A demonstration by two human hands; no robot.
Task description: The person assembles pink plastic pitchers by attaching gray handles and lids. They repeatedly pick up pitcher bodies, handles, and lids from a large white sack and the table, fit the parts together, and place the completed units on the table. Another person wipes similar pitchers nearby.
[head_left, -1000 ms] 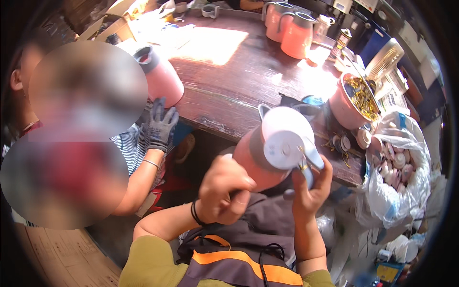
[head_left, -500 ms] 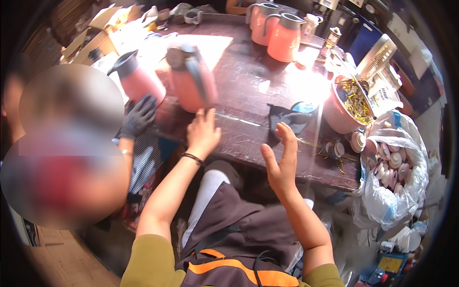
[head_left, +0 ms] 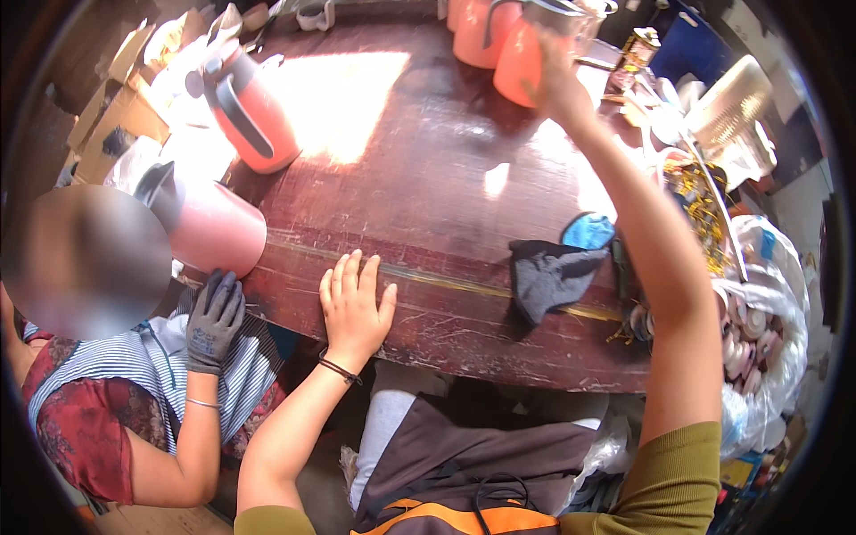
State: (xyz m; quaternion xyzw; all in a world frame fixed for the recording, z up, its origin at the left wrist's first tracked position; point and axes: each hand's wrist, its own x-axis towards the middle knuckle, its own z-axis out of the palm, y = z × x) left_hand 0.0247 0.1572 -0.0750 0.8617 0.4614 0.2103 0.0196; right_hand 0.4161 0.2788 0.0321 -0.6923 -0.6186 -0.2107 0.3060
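My left hand [head_left: 354, 308] lies flat near the front edge of the dark red table, fingers stretched out and holding nothing. At the far right, my right hand [head_left: 560, 78] is up against a pink-orange thermos jug [head_left: 517, 67], slightly blurred, with thumb and fingers apart. Whether it touches the jug I cannot tell. Just left of that one stands a second jug [head_left: 473, 40] with a dark handle. A third jug [head_left: 259, 116] with a grey handle stands at the far left. Nearer, a pink jug [head_left: 214, 223] tilts beside a co-worker's grey-gloved hand [head_left: 214, 325].
A grey and black cloth [head_left: 557, 281] and a blue round piece [head_left: 588, 231] lie right of centre. Beyond my right arm are a tub of gold tinsel-like strips [head_left: 700, 205] and a plastic bag of round pieces [head_left: 789, 303]. Cardboard boxes [head_left: 134, 116] stand at the far left.
My right hand has reached forward to the jug at the far right. The blurred jug beyond my left hand now stands farther left. My left hand has dropped flat onto the table.
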